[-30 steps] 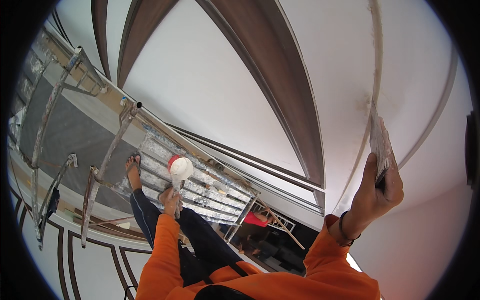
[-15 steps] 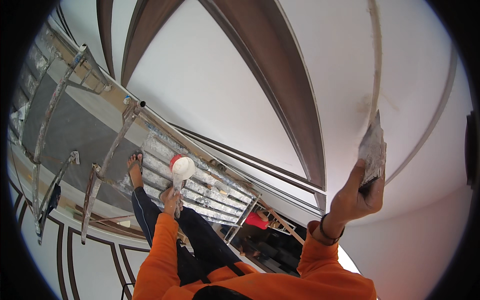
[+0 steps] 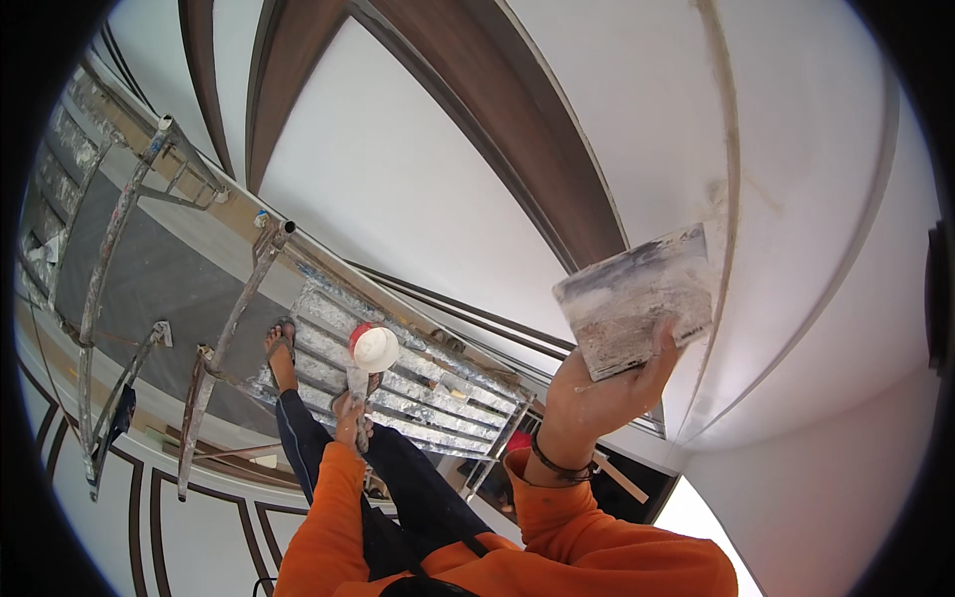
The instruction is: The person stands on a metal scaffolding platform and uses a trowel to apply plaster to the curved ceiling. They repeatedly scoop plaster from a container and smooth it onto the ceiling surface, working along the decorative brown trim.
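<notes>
My right hand grips a broad flat rectangular putty blade, smeared grey and white, thumb pressed on its face. The blade is raised before the white curved surface, its right side by a long tan putty-coloured seam. Lower down, my left hand is closed round the handle of a putty knife. That knife's blade points up at a round white container with a red side. Whether the container is held or rests on the platform, I cannot tell.
I stand high on a slatted, paint-splashed scaffold platform. Spattered scaffold poles rise at the left. Dark brown curved bands cross the white surface. A gap beyond the platform's right end shows a lower level with a red patch.
My right hand has moved left and down from the seam, and the putty blade has turned from nearly edge-on to face me. My left hand keeps its hold; the view has shifted slightly.
</notes>
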### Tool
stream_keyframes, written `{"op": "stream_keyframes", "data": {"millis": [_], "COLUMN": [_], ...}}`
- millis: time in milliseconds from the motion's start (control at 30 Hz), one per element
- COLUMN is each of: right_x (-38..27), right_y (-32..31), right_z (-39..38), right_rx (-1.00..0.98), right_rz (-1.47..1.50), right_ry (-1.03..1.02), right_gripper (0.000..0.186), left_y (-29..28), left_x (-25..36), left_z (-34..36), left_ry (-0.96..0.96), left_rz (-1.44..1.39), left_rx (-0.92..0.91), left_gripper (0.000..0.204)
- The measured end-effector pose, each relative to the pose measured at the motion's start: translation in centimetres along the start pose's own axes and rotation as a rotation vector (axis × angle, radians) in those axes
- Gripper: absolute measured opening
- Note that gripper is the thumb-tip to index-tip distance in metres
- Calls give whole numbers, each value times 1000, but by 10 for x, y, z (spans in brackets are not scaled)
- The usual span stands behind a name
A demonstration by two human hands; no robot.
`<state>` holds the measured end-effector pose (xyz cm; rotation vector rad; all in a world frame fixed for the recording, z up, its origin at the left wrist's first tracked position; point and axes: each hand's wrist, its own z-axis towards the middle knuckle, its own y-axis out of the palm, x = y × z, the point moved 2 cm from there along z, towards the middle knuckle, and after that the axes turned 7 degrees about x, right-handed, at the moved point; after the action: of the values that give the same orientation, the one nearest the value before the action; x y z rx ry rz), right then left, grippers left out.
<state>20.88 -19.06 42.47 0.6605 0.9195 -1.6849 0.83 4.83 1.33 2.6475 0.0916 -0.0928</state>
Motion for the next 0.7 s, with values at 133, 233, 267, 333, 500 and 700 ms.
{"op": "stream_keyframes", "data": {"millis": [133, 233, 267, 333, 500, 700], "right_x": [20, 5, 5, 7, 14, 26], "right_y": [-19, -2, -4, -13, -38, -72], "right_z": [8, 15, 15, 17, 28, 27], "right_rx": [-223, -103, -101, -105, -88, -65], "right_rz": [-221, 388, 353, 288, 242, 206], "right_ry": [-117, 331, 286, 204, 251, 314], "right_gripper": [47, 49, 50, 52, 56, 53], "left_y": [9, 35, 56, 118, 234, 320], "left_x": [15, 56, 81, 145, 235, 253], "left_z": [-3, -20, -38, -92, -180, -222], "left_ry": [73, 217, 278, 443, 465, 829], "left_rz": [33, 90, 114, 289, 326, 535], "left_rx": [-68, -228, -302, -420, -825, -986], "left_gripper": [40, 39, 37, 45, 49, 56]}}
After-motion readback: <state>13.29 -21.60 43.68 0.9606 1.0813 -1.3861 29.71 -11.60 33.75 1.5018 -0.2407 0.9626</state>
